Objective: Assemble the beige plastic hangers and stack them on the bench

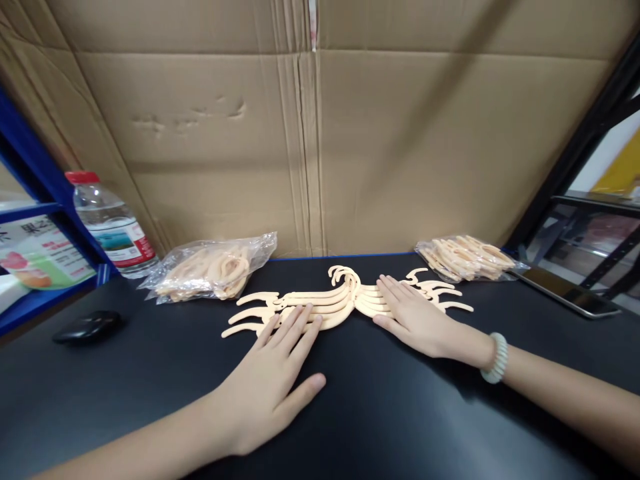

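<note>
Several beige plastic clothes hangers (336,310) lie stacked and slightly fanned on the black table, their curved hooks bunched at the middle and pointing away from me. My left hand (280,383) lies flat with fingers stretched out, its fingertips on the left arms of the hangers. On their right arms rests my right hand (413,317), also flat and open, with a pale coiled band on its wrist. Neither hand grips anything. Parts of the hangers beneath both hands are hidden.
A clear bag of beige hangers (207,270) lies at the back left, and another bag (465,258) at the back right. A water bottle (113,227), a black mouse (89,327) and a dark flat device (567,291) flank them. Cardboard (225,147) stands behind.
</note>
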Motion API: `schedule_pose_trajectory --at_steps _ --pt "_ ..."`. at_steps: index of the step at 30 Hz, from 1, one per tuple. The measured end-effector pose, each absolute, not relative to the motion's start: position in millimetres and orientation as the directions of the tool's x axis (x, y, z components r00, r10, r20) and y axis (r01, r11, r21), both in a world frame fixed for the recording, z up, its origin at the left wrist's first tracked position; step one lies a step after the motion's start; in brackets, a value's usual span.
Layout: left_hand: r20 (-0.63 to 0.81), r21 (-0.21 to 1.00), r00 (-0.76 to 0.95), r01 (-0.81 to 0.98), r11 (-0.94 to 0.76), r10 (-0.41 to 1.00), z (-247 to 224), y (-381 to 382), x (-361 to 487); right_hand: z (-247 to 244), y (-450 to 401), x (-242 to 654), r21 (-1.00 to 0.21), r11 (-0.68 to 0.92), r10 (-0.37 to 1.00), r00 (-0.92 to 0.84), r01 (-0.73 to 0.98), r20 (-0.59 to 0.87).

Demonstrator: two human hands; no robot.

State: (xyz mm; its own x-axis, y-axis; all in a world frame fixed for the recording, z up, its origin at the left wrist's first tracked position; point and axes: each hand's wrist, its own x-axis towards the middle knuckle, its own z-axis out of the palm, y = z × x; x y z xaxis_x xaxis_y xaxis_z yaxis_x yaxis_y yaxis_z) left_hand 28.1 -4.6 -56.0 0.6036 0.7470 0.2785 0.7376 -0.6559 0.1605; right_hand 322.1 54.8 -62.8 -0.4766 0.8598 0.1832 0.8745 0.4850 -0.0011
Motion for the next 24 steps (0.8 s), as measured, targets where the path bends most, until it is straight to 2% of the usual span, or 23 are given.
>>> schedule_pose_trajectory --at_steps 4,9,14,18,21,24 --pt "0.146 0.139 0.655 0.729 -0.67 0.742 -48.9 23.0 24.8 -64.6 80.7 319.2 -0.03 0.493 0.854 -0.477 0.87 0.208" --pt "0.026 0.077 0.602 0.795 -0.602 0.798 -39.1 46.8 30.3 -61.8 113.7 316.7 -0.049 0.526 0.836 -0.506 0.849 0.211" --pt "0.047 0.049 0.615 0.786 -0.616 0.787 -41.6 57.2 27.7 -65.3 119.4 316.4 -0.06 0.529 0.82 -0.492 0.847 0.291" --pt "0.184 0.039 0.631 0.761 -0.648 0.753 -45.5 53.6 23.2 -47.3 103.0 316.1 -0.085 0.594 0.687 -0.45 0.8 0.57" --pt "0.285 0.017 0.655 0.727 -0.687 0.7 -43.6 47.9 23.8 -1.0 85.4 326.2 -0.119 0.63 0.513 -0.297 0.767 0.805" --pt "0.353 -0.004 0.683 0.684 -0.729 0.639 -40.8 44.7 25.4 49.9 70.8 349.4 -0.1 0.601 0.367 -0.164 0.793 0.916"
